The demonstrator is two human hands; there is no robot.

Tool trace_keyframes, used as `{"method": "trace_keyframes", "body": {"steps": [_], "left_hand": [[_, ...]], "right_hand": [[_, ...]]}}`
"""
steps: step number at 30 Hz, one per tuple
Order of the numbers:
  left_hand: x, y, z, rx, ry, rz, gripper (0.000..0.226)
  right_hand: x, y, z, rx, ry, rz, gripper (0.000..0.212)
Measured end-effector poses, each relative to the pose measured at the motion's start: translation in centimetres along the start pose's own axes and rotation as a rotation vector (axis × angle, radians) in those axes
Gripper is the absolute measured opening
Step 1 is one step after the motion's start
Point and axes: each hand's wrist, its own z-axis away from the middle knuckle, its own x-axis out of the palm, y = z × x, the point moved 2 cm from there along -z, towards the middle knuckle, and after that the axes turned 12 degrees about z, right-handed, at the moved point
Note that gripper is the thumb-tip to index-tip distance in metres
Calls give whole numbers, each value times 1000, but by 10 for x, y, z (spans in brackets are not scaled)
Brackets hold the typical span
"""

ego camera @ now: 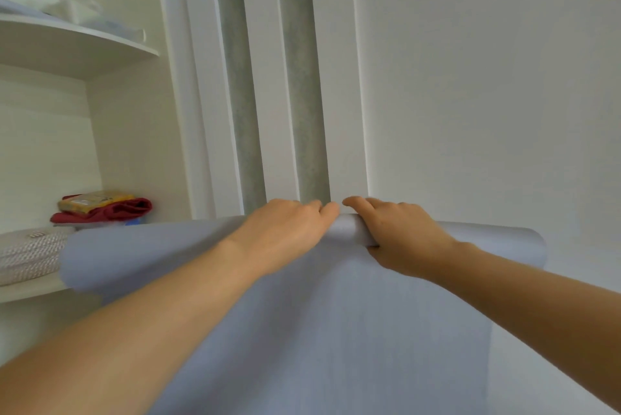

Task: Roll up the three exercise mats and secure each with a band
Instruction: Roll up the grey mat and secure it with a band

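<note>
A pale blue-grey exercise mat is spread flat toward the wall, its far end already wound into a roll whose long axis runs left to right across the view. The left hand is laid palm-down with fingers curled over the roll, and the right hand is wrapped around it just beside, thumb tucked beneath. The mat is judged light, soft and springy, so it is best taken hold of wider apart, toward both ends, lest the roll skew.
</note>
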Motion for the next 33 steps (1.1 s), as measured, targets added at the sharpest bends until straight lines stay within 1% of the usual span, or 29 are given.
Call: {"method": "trace_keyframes", "body": {"steps": [2, 5, 8, 10, 12, 13, 14, 16, 19, 21, 23, 26, 27, 29, 30, 32, 33], "left_hand": [[6, -4, 2, 90, 27, -25, 39], [20, -9, 9, 215, 139, -58, 59], [28, -13, 16, 279, 241, -129, 60], [23, -15, 17, 212, 310, -140, 67], [20, -19, 15, 77, 362, -107, 83], [20, -20, 13, 10, 360, -85, 90], [21, -20, 11, -34, 347, -64, 93], [23, -18, 8, -57, 293, -31, 86], [23, -12, 4, -39, 218, -47, 69], [23, -7, 2, -22, 189, -63, 63], [24, -5, 0, 9, 171, -70, 61], [30, -7, 1, 70, 133, -59, 61], [33, -9, 2, 86, 154, -66, 59], [39, -11, 5, 77, 258, -93, 57], [41, -9, 7, 35, 315, -92, 61], [44, 1, 17, -106, 405, -44, 73], [45, 10, 23, -170, 472, -10, 70]], "right_hand": [[4, 2, 3, -70, 63, 20, 47], [10, 5, 6, -238, 114, 12, 42], [10, 8, 8, -316, 120, -6, 48], [5, 10, 8, -324, 108, -14, 49], [-5, 14, 4, -282, 91, -22, 44], [-8, 16, 2, -255, 44, -44, 42], [-11, 19, -1, -233, -10, -65, 40], [-16, 20, -3, -196, -111, -90, 39], [-16, 17, 1, -143, -214, -61, 46], [-16, 12, 2, -85, -240, -53, 46], [-11, 7, 2, -40, -256, -90, 45], [-2, 0, 2, -26, -258, -145, 42], [1, -2, 2, -32, -246, -138, 40], [7, -4, -1, -44, -202, -67, 37], [9, -5, -4, -39, -171, -23, 36], [16, -5, -8, -8, -149, 20, 35], [21, -4, -8, 15, -161, 21, 35]]}}
